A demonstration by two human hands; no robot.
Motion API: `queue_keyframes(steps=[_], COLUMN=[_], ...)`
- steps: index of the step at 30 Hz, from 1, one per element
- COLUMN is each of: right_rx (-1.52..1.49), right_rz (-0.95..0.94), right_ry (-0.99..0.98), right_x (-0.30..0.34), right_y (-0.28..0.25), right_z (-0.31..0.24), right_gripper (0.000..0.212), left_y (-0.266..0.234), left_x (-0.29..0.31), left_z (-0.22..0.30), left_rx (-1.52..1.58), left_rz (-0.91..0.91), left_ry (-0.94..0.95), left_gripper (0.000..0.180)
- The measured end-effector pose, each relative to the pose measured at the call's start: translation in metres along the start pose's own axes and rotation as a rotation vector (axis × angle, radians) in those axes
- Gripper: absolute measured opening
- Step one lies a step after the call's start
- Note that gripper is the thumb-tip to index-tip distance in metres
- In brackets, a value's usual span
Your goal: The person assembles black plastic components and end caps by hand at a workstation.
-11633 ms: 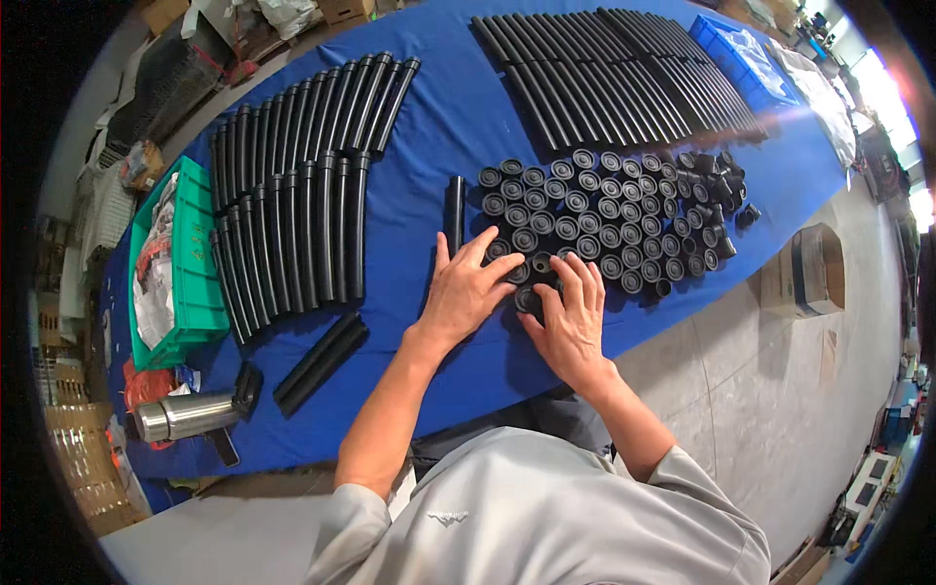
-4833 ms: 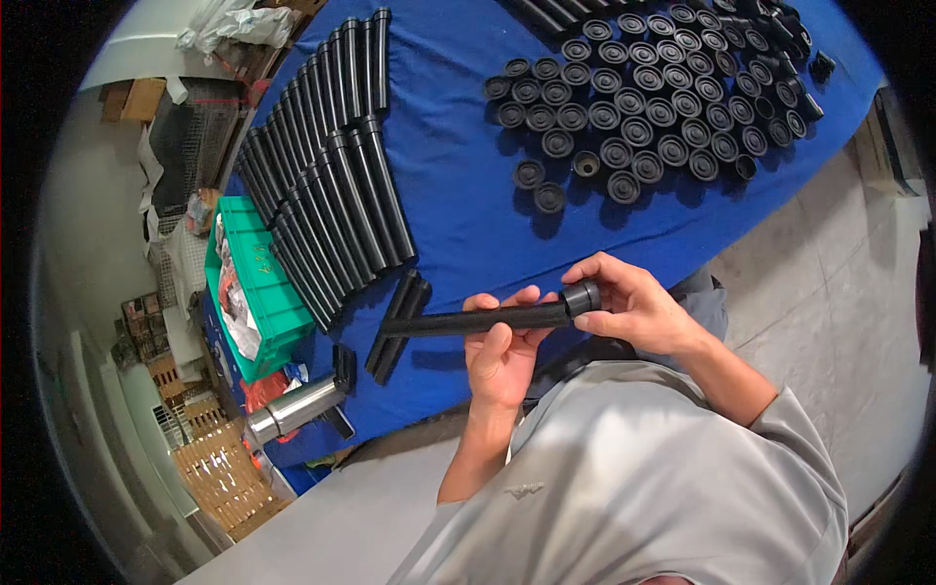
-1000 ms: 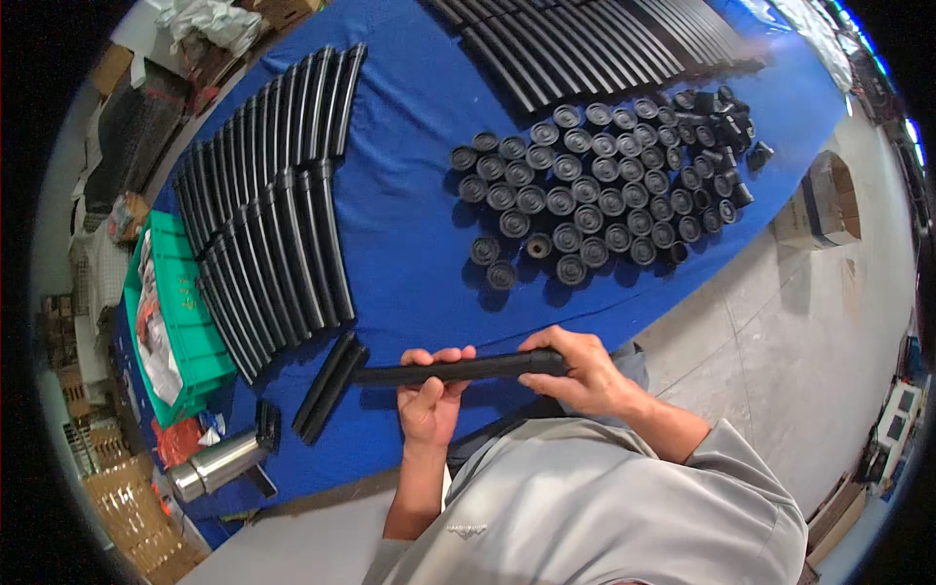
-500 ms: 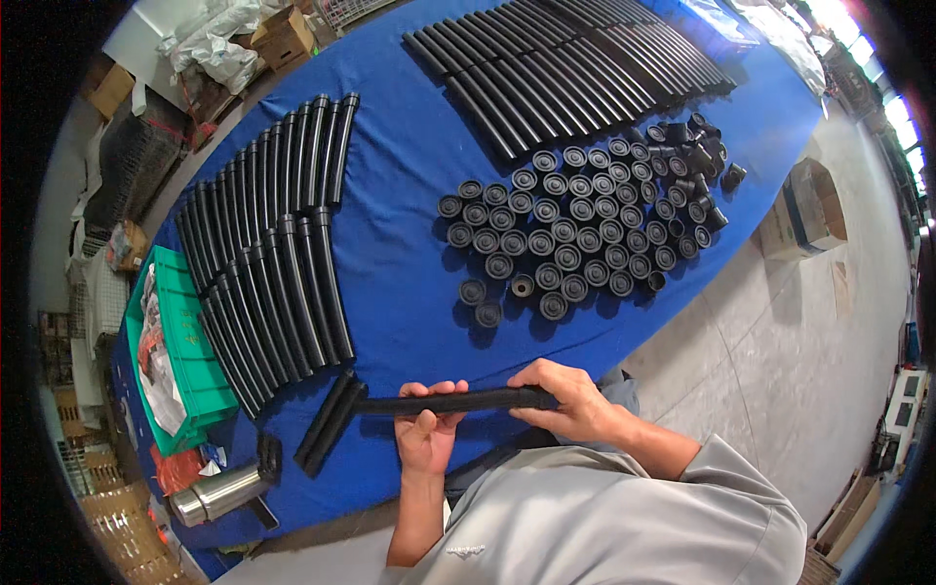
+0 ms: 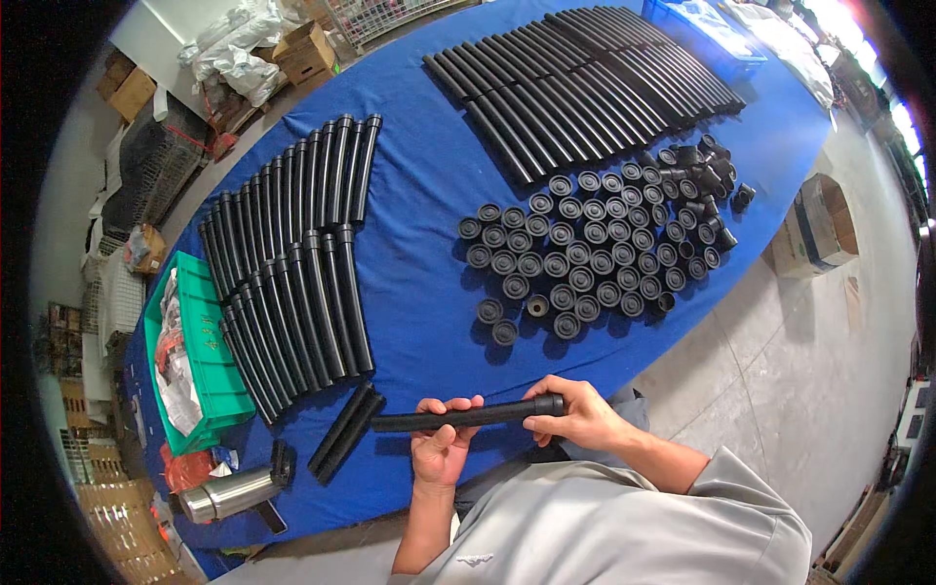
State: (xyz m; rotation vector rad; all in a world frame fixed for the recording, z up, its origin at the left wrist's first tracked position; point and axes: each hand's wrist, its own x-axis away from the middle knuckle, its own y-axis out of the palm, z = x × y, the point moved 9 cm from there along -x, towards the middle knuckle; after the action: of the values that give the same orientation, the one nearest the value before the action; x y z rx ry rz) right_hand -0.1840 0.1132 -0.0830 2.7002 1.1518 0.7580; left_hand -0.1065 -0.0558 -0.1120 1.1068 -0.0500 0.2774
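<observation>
A black tube [image 5: 502, 413] lies level across the front of the table, held in both hands. My left hand [image 5: 441, 447] is closed round its middle from below, thumb on the near side. At the right end sits a wider black cap [image 5: 554, 404], gripped by the fingers of my right hand [image 5: 587, 421]. Close to the tube's left end, two short black tubes [image 5: 346, 433] rest side by side on the blue cloth. Farther off, many round black caps [image 5: 578, 253] are spread out, mostly upright with ringed tops.
Rows of tubes with wider ends [image 5: 292, 258] lie at left, beside a green crate [image 5: 216, 375]. Plain tubes [image 5: 585, 88] line the far side, near a blue bin [image 5: 717, 44]. A steel flask [image 5: 229, 494] lies at front left. A cardboard box [image 5: 819, 226] stands on the floor at right.
My right hand has shifted its grip, and the cap at the tube's right end now shows. The whole view has moved slightly, so the table appears lower and farther right.
</observation>
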Motion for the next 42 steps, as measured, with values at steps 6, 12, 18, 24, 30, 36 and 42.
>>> queue_keyframes(steps=[6, 12, 18, 24, 30, 36, 42], right_rx=[-0.004, 0.580, -0.130, -0.022, 0.165, 0.247, -0.043], right_rz=[0.026, 0.108, 0.049, 0.073, 0.091, 0.076, 0.061], right_ry=[-0.008, -0.433, 0.111, 0.009, -0.099, -0.262, 0.018], right_x=[-0.002, 0.005, 0.006, 0.003, 0.004, 0.007, 0.002], right_y=[-0.001, 0.001, -0.004, -0.006, -0.005, -0.001, -0.004], right_z=[0.001, -0.039, 0.006, 0.010, -0.005, -0.025, 0.016], right_gripper=[0.028, 0.035, 0.032, 0.024, 0.024, 0.027, 0.026], left_y=[0.001, 0.004, 0.001, 0.001, 0.005, 0.003, 0.004], left_x=[-0.001, 0.001, 0.000, 0.002, 0.001, -0.001, -0.001], left_z=[0.002, 0.004, -0.005, -0.005, -0.005, -0.006, -0.006], left_rx=[-0.023, -0.079, -0.049, -0.062, -0.079, -0.056, -0.082], left_rz=[-0.004, 0.079, -0.012, -0.003, 0.008, -0.017, -0.024], left_ry=[0.018, 0.013, -0.066, -0.051, -0.071, -0.091, -0.081], left_gripper=[0.032, 0.034, 0.032, 0.033, 0.036, 0.034, 0.030])
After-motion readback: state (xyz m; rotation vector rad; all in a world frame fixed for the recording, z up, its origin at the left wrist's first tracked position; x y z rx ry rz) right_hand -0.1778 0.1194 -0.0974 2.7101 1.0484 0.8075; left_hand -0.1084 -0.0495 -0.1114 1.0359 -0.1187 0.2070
